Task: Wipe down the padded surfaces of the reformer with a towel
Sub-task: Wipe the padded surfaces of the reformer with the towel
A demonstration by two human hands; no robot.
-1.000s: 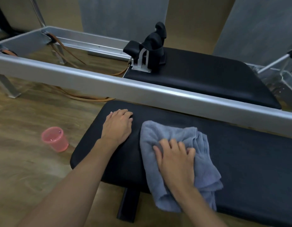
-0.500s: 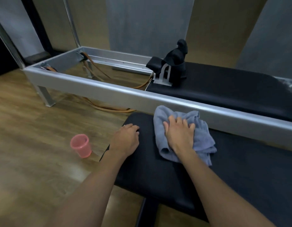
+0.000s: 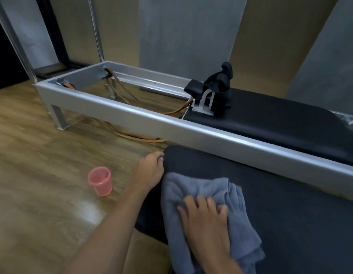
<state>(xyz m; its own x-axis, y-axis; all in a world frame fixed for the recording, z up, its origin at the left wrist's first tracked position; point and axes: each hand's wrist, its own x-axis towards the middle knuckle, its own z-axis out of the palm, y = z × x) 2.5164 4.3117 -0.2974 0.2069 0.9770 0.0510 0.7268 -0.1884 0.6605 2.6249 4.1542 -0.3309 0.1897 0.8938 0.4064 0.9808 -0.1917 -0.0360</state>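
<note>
Towel (image 3: 209,196), grey, bunched on black padded box (image 3: 290,210): right hand (image 3: 206,216) flat, fingers spread, pressing it; left hand (image 3: 150,171) loosely curled, empty, at pad edge. Best wiped in overlapping strokes, even pressure.

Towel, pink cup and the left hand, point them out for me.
towel (image 3: 199,187): head view, bare fold above the right hand's fingers.
pink cup (image 3: 101,183): head view, side wall below the rim.
left hand (image 3: 150,171): head view, back of the hand at the pad's edge.

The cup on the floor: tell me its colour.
The cup is translucent pink, seen in the head view, standing on the wooden floor.
</note>
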